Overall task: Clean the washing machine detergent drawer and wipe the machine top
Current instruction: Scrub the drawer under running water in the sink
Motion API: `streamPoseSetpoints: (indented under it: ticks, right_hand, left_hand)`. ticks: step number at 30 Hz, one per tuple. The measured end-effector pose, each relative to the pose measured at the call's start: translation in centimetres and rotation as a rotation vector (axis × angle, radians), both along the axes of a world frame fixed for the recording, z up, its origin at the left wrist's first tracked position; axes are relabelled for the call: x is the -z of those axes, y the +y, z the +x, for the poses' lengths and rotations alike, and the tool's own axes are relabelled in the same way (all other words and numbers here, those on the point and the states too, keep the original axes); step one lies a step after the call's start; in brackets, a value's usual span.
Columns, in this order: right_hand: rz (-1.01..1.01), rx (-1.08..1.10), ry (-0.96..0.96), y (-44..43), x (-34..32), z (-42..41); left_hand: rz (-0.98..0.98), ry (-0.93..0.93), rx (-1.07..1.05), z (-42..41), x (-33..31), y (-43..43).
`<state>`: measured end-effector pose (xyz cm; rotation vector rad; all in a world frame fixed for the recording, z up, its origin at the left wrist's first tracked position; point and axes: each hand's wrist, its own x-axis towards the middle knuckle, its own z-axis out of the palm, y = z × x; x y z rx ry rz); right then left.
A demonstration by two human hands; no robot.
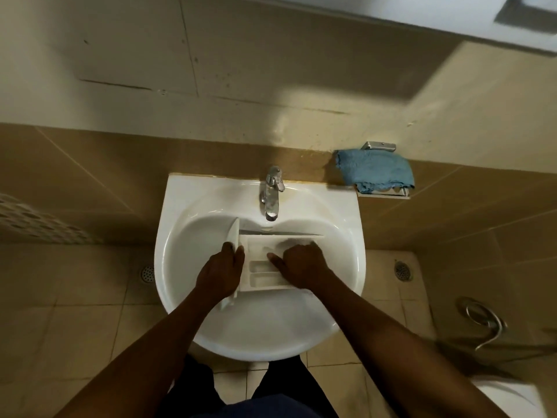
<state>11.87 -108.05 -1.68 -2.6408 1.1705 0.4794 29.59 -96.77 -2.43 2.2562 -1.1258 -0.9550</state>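
The drawer (265, 271) lies in the sink (265, 333), just below the tap (272, 191), open side up, with its front panel (233, 236) to the left and standing on edge. It is a white plastic moulding with thin partition walls. I judge it light and stiff, though the thin walls may flex or crack under a hard twist. If it is wet or soapy, its smooth faces would be slippery.

The panel looks the best place to hold it: it is broad, thick-edged and clear of the compartments. The left hand (223, 267) has it there, fingers curled round the panel's edge. The right hand (301, 263) is down in the big compartment at the drawer's far end, thumb out along a partition. That spot is blurred, so whether it holds a sponge or brush or only rubs with bare fingers I cannot tell.

No water shows at the spout. Out to the right, on a wall bracket well apart from the sink, sits a blue cloth (375, 170) — probably for the machine top, which is not in view.
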Motion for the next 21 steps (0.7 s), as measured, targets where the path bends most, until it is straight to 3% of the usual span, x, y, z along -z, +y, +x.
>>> streamPoseSetpoints:
  ticks: [5,11,13,15,18,21]
  right_hand:
    - [-0.009,-0.132,-0.138,2.3,1.3,2.1]
    - [0.015,-0.099,-0.055,-3.0,-0.1,-2.3]
    - [0.088,-0.032,-0.188,-3.6,-0.7,0.0]
    - [0.285,0.328,-0.479,-4.0,-0.8,2.9]
    - [0.966,1.053,-0.820,-5.2,-0.6,6.0]
    - [1.154,1.299,-1.022,-5.1,-1.2,6.7]
  left_hand:
    - [0.004,-0.009,-0.003,0.0,0.0,0.1]
    - [0.020,0.002,-0.003,-0.1,-0.4,0.1]
    - [0.045,0.041,-0.005,-0.1,-0.7,0.1]
    - [0.083,0.103,-0.024,0.1,-0.8,0.0]
    - [0.162,0.230,-0.137,0.6,-0.9,-0.5]
    - [0.213,0.360,-0.281,0.8,-1.3,-1.6]
